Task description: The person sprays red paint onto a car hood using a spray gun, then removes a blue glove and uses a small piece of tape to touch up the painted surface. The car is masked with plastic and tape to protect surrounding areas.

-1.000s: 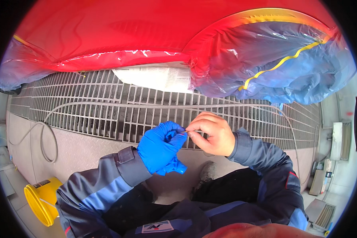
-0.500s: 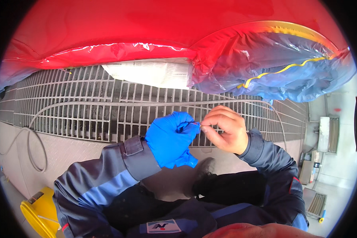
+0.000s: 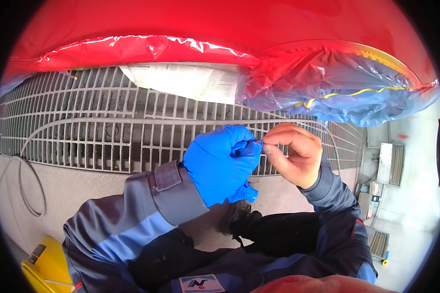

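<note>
Showing at the lower left, a round yellow plastic bucket (image 3: 51, 263) with a thin pale handle is partly cut off by the dark rim of the view. Above it, a slim grey hose (image 3: 21, 181) loops on the pale grey patterned floor plate (image 3: 102, 183), then runs rightward across a grey metal floor grating (image 3: 95, 100). Along the top spreads a glossy red panel (image 3: 181, 19), its lower edge hung with crinkled, red-coated plastic film (image 3: 151, 49). A white printed paper sheet (image 3: 186, 83) hangs below that film, over the grating. Near the middle, the left hand (image 3: 225, 166), in a blue stretchy glove, is curled with thumb and fingertips pinched together. A tiny reddish item (image 3: 259, 143) sits at those fingertips, mostly hidden, its shape too small to make out. Just beside, the bare right hand (image 3: 296, 155) meets it with thumb and forefinger pinched at the same item, the other fingers bent. Farther right, translucent bluish plastic sheeting (image 3: 357, 108) bulges below the red panel, crossed by a wavy yellow strip (image 3: 347, 93).
</note>
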Demonstrator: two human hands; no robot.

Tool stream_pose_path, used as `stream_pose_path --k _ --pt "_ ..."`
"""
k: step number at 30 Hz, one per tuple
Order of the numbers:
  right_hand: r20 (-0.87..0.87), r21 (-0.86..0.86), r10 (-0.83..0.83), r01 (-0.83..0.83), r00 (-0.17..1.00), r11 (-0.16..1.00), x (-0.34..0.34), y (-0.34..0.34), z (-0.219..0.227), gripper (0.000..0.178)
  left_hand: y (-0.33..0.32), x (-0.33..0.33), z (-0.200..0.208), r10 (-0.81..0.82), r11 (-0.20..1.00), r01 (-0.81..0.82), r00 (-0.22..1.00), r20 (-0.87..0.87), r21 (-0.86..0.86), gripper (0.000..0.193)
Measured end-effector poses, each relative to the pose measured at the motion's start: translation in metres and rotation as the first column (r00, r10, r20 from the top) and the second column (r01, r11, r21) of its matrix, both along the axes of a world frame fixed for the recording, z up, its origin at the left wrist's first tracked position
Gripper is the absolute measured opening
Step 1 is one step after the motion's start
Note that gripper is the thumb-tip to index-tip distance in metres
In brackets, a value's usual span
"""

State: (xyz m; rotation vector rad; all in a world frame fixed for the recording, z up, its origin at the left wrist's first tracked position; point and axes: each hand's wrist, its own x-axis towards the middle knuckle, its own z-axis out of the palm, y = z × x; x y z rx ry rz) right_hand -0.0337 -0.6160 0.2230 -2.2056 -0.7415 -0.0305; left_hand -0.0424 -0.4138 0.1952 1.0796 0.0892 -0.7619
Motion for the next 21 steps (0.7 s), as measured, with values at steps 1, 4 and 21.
stream_pose_path --k 1,4,21 --pt "-0.012 -0.004 0.007 -0.007 1.000 1.000 0.002 0.002 -0.003 0.016 0.003 0.000 -0.002 0.002 1.000 -0.002 0.999 -0.032 0.003 0.012" --pt "-0.010 0.020 0.027 -0.027 1.000 0.999 0.007 0.008 -0.010 0.016 0.011 0.001 -0.005 0.005 1.000 -0.006 0.998 -0.061 -0.009 0.013" --pt "0.052 0.084 0.119 -0.123 0.992 0.989 0.016 0.024 -0.022 0.017 0.023 -0.005 -0.008 0.108 0.994 -0.108 0.994 0.012 0.000 0.017"
